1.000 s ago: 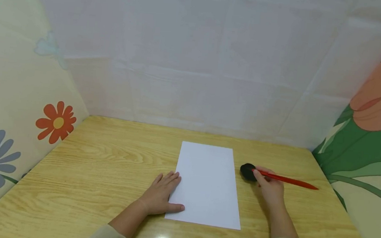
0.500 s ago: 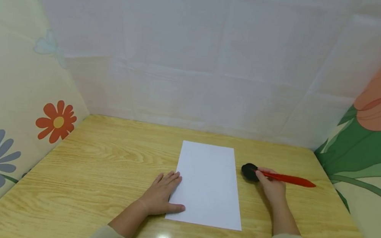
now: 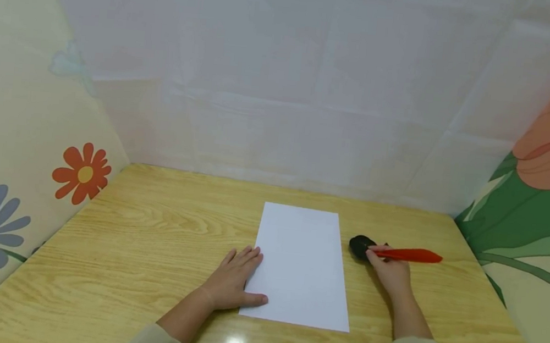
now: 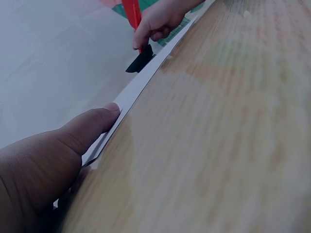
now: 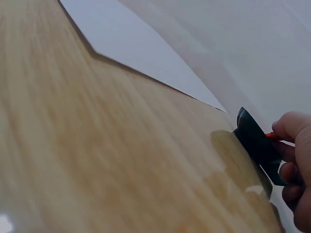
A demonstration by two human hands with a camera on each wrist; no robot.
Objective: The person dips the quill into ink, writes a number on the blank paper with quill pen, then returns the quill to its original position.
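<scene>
Head cam: L hand (image 3: 234,284), fingers spread, s/b steady @ 8 o'clock on sheet (image 3: 303,262); R hand (image 3: 392,271) pinches quill (image 3: 415,255).

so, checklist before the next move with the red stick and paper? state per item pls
1. Left hand on the paper's left edge: ok.
2. Paper unmarked on its visible face: ok, no marks seen.
3. Red stick pinched in the right hand: ok.
4. Right hand over the paper: not ok, it is off to the right.
5. Black object apart from the paper: ok, gap visible.
6. Black object resting unaided on the table: cannot tell.
</scene>
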